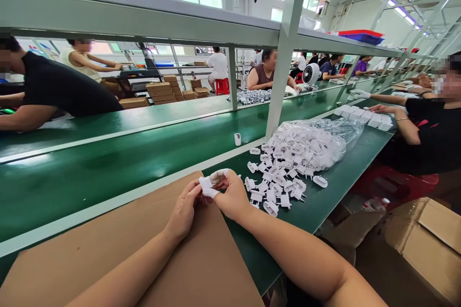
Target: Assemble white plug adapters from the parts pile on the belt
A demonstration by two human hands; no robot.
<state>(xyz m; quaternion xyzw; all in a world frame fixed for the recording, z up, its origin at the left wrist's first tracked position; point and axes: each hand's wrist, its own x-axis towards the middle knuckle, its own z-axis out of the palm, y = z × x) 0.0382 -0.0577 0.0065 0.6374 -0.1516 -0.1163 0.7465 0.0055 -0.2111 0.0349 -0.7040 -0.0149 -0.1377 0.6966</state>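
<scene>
— Cardboard [108, 244], a flat brown sheet, lies nearest, on the near left of the green bench [324, 192], with both forearms resting over it. What are the hands doing?

— They meet at the sheet's far edge. The left hand [184, 211] has its fingertips drawn together against a small white plastic piece [208, 187]; the right hand [232, 194], fingers wrapped in white tape, pinches the same piece from the other side.

— How would that piece handle?

— Light and stiff, I'd judge: a moulded plug part, smooth enough to slip, so the taped fingertips probably help. Its projecting prongs look like the weakest spot, so the broad body is the better place to take hold.

— Where are the rest?

— Just right of the hands, a loose scatter of white parts [277, 192], spilling from a clear plastic bag [317, 141] farther right. One lone part [237, 139] stands on the conveyor belt [108, 163] beyond. Other people work along the far side and at the right.
</scene>
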